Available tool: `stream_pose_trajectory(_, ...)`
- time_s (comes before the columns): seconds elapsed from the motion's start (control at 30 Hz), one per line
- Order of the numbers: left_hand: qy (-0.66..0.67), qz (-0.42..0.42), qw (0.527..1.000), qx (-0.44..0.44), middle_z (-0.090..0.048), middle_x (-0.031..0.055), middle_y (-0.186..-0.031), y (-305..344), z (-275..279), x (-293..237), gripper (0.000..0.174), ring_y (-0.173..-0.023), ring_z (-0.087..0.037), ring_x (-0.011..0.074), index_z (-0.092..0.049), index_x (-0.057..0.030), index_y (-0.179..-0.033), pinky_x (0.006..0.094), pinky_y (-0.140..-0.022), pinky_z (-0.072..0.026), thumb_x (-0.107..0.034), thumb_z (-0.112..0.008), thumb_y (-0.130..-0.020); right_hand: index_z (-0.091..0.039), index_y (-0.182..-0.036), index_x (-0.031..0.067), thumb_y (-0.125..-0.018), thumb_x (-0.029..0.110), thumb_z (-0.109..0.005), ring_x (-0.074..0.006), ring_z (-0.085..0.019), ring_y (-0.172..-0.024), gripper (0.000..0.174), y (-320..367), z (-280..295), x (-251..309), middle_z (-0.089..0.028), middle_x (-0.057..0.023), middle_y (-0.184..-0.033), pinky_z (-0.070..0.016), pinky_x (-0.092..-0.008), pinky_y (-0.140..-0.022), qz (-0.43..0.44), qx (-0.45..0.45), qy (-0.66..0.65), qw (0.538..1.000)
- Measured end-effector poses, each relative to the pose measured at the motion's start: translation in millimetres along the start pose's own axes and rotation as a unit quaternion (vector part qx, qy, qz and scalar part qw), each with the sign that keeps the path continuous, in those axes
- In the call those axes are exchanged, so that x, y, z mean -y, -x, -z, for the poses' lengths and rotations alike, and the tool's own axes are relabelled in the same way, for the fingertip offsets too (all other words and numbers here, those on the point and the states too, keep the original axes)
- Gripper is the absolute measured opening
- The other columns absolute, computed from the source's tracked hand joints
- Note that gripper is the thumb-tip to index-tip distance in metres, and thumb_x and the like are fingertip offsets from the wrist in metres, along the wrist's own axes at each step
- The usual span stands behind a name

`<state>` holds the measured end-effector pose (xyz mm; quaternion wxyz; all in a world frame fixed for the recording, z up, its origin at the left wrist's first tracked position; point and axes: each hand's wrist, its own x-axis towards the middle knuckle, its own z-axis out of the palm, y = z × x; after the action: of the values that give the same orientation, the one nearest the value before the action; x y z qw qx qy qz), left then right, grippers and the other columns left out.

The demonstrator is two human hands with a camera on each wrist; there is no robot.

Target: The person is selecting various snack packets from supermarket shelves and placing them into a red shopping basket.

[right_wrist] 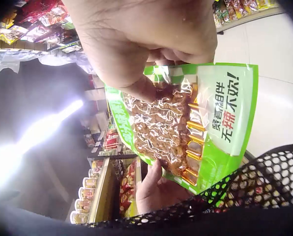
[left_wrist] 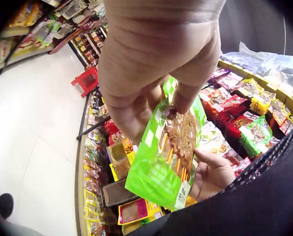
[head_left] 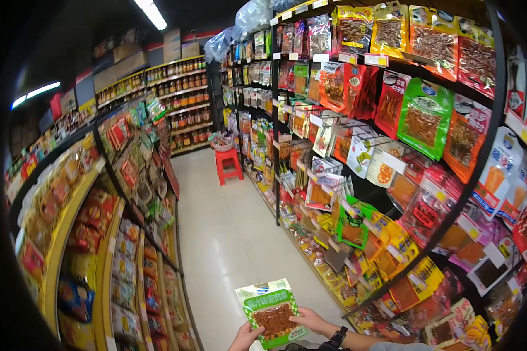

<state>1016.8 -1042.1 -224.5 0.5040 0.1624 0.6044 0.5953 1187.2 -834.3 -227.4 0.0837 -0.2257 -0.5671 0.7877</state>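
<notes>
A green and white snack packet [head_left: 273,317], its clear window showing brown pieces on thin sticks, is held up between both hands low in the head view. My left hand [head_left: 247,338] pinches its left edge, thumb on the front. At the opposite edge my right hand [head_left: 311,320] grips it the same way, a dark watch on that wrist. Seen close in the right wrist view, the packet [right_wrist: 163,130] looks flat and sealed, with printed writing along one end. The left wrist view shows the packet [left_wrist: 159,162] tilted, both thumbs on its front.
Racks of hanging snack packets [head_left: 424,117] line the right side of the aisle. On the left stand shelves [head_left: 79,216] of bagged goods. A red stool [head_left: 228,165] bearing a basin is farther along the pale tiled floor [head_left: 222,234]. Shelves of jars [head_left: 187,102] close the far end.
</notes>
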Motion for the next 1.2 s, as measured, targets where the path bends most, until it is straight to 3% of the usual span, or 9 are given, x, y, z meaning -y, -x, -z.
stream_pose_trajectory(0.03,0.009,0.010,1.000,-0.008,-0.067,0.0039,-0.110,-13,6,-23,0.038,-0.093,-0.065,0.0142,-0.055,-0.0054,-0.126,0.0286,-0.079,-0.0538,-0.007,-0.067,-0.091,-0.056,-0.129,-0.0009,-0.096,0.015,-0.061,-0.0117,-0.059,-0.102,0.037,-24,-3,9,-0.065,-0.0051,-0.116,-0.0495,-0.0300,-0.090,0.006,-0.001,-0.007,1.000)
stream_pose_trajectory(0.13,-0.008,-0.031,0.999,0.000,-0.066,0.0082,-0.103,-40,26,-91,0.050,-0.081,-0.063,0.0156,-0.053,-0.0030,-0.131,0.0295,-0.070,-0.0533,-0.025,-0.070,-0.090,-0.054,-0.133,-0.0005,-0.097,0.013,-0.060,-0.0134,-0.057,-0.112,0.038,-92,-5,41,-0.062,-0.0060,-0.125,-0.0460,-0.0314,-0.098,0.022,0.034,0.012,0.999)
stream_pose_trajectory(0.4,-0.013,-0.061,0.998,-0.004,-0.065,0.0044,-0.096,-138,66,-181,0.040,-0.075,-0.061,0.0125,-0.057,-0.0035,-0.123,0.0262,-0.064,-0.0502,-0.023,-0.069,-0.091,-0.054,-0.132,-0.0005,-0.097,0.013,-0.060,-0.0118,-0.057,-0.111,0.038,-207,-7,87,-0.062,-0.0046,-0.124,-0.0459,-0.0306,-0.098,0.052,0.003,0.010,0.999)
stream_pose_trajectory(0.67,-0.027,-0.056,0.997,0.048,-0.064,0.0000,-0.086,-297,132,-199,0.035,-0.065,-0.055,0.0079,-0.060,-0.0045,-0.116,0.0226,-0.054,-0.0413,-0.026,-0.071,-0.090,-0.055,-0.131,-0.0007,-0.096,0.013,-0.060,-0.0120,-0.058,-0.105,0.038,-321,10,107,-0.064,-0.0048,-0.119,-0.0483,-0.0305,-0.093,0.042,-0.093,-0.004,0.995)
stream_pose_trajectory(0.83,0.043,-0.014,0.991,0.125,-0.067,0.0063,-0.114,-440,209,-216,0.035,-0.096,-0.065,0.0150,-0.055,-0.0031,-0.125,0.0314,-0.082,-0.0541,-0.004,-0.064,-0.092,-0.056,-0.129,-0.0006,-0.096,0.013,-0.062,-0.0120,-0.058,-0.105,0.037,-445,10,146,-0.064,-0.0047,-0.117,-0.0487,-0.0303,-0.092,0.038,-0.132,0.020,0.990)
stream_pose_trajectory(0.93,0.039,-0.017,0.990,0.133,-0.067,0.0069,-0.114,-488,249,-274,0.034,-0.097,-0.065,0.0156,-0.055,-0.0031,-0.125,0.0315,-0.083,-0.0542,-0.003,-0.064,-0.091,-0.057,-0.127,-0.0004,-0.095,0.013,-0.062,-0.0113,-0.058,-0.103,0.034,-527,5,176,-0.065,-0.0039,-0.115,-0.0487,-0.0296,-0.090,0.015,-0.123,0.041,0.991)
stream_pose_trajectory(0.97,0.048,-0.065,0.988,0.133,-0.068,0.0067,-0.113,-511,264,-279,0.035,-0.095,-0.066,0.0154,-0.055,-0.0029,-0.125,0.0309,-0.080,-0.0548,-0.004,-0.063,-0.091,-0.058,-0.126,-0.0003,-0.095,0.012,-0.062,-0.0111,-0.058,-0.102,0.034,-553,2,187,-0.065,-0.0036,-0.114,-0.0487,-0.0295,-0.089,0.028,-0.116,0.040,0.992)
stream_pose_trajectory(1.07,0.008,-0.031,0.990,0.136,-0.068,0.0069,-0.113,-558,301,-326,0.036,-0.094,-0.066,0.0146,-0.054,-0.0026,-0.126,0.0307,-0.077,-0.0550,-0.004,-0.063,-0.091,-0.059,-0.125,0.0002,-0.095,0.012,-0.062,-0.0107,-0.058,-0.100,0.032,-612,-15,226,-0.065,-0.0030,-0.112,-0.0486,-0.0294,-0.089,0.047,-0.116,0.038,0.991)
stream_pose_trajectory(1.2,0.032,-0.058,0.988,0.143,-0.068,0.0053,-0.108,-603,324,-379,0.036,-0.090,-0.066,0.0135,-0.055,-0.0035,-0.125,0.0308,-0.075,-0.0564,-0.005,-0.064,-0.090,-0.059,-0.125,0.0012,-0.095,0.014,-0.062,-0.0107,-0.059,-0.099,0.032,-677,-17,252,-0.065,-0.0026,-0.111,-0.0487,-0.0298,-0.089,0.029,-0.133,0.039,0.990)
